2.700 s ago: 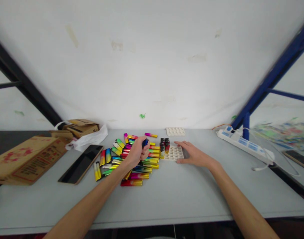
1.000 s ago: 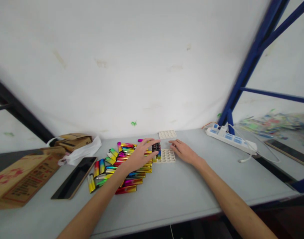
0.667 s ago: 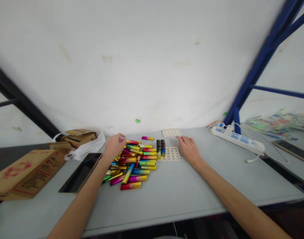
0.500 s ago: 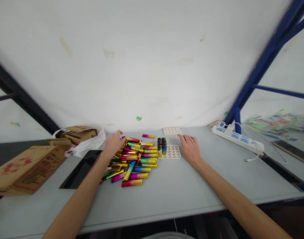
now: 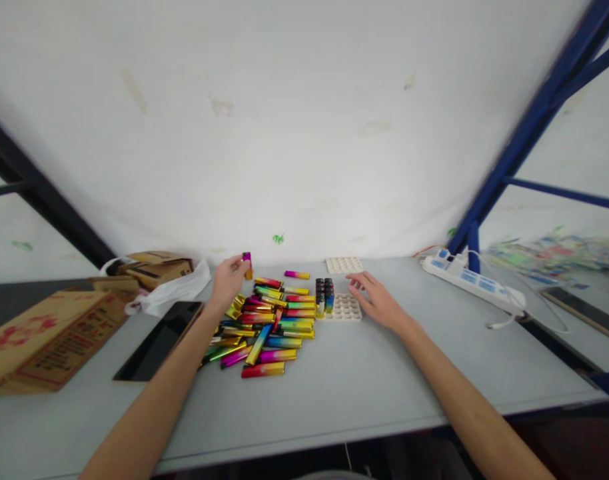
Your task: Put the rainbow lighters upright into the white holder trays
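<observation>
Between the fingertips of my left hand is a purple-and-yellow lighter, held upright above the back of a loose heap of shiny multicoloured lighters. My right hand hovers with its fingers apart over the right side of a white tray with round holes, holding nothing. Several lighters with black tops stand upright in rows at that tray's left side. Behind it lies a second white tray, with no lighters in it. One purple-and-yellow lighter lies apart, behind the heap.
To the left are a cardboard box, a smaller opened box, a white plastic bag and a black tablet-like slab. A white power strip with cables lies at the right. A wall closes the table's back.
My left hand has lifted a purple-and-yellow lighter from the heap's back edge and now holds it upright. My right hand has shifted left, over the front tray.
</observation>
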`<state>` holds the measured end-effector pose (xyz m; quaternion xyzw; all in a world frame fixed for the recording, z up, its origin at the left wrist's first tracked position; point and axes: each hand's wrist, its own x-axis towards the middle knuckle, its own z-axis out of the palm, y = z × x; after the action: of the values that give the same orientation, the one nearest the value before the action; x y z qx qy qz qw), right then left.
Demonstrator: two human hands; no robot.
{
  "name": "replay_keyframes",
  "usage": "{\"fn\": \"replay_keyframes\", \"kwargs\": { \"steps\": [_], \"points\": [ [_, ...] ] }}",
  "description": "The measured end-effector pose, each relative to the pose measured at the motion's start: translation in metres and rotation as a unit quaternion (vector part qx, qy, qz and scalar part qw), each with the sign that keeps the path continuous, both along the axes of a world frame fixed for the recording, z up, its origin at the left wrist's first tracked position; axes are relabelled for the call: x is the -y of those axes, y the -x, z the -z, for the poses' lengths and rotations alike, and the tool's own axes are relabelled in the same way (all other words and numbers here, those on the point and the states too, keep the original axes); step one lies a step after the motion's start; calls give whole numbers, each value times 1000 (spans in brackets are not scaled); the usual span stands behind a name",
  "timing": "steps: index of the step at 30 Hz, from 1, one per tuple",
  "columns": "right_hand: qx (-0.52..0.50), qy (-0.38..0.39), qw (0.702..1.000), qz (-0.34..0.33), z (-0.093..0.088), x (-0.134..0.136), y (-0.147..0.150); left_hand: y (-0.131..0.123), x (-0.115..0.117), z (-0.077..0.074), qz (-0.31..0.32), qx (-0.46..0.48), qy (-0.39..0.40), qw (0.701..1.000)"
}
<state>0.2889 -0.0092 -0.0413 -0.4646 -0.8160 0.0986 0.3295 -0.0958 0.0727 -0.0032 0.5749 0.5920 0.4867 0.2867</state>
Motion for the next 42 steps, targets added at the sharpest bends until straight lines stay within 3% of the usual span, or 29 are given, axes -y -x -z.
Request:
{"fn": "replay_keyframes", "kwargs": {
  "steps": [3,8,11,15,25,34,37,42],
  "points": [
    [20,40,998,-49,-3,5,-8,-19,22,-16,48,189,-39,980],
    [50,83,993,-64,3,6,-11,-64,66,-36,212,343,72,912],
    [50,84,993,-62,3,5,-9,-85,81,-33,276,375,151,872],
    [48,90,993,-68,1,7,-9,-97,88,-19,304,380,197,851],
    [68,96,991,-63,8,5,-8,-96,94,-7,303,393,223,839],
    [74,89,991,-71,11,2,-9,-98,97,-7,292,368,211,857],
    [65,89,992,-68,9,2,-8,-101,97,-8,291,323,161,886],
    [57,96,991,-70,5,3,-7,-106,94,-20,326,157,-7,932]
  ]
}}
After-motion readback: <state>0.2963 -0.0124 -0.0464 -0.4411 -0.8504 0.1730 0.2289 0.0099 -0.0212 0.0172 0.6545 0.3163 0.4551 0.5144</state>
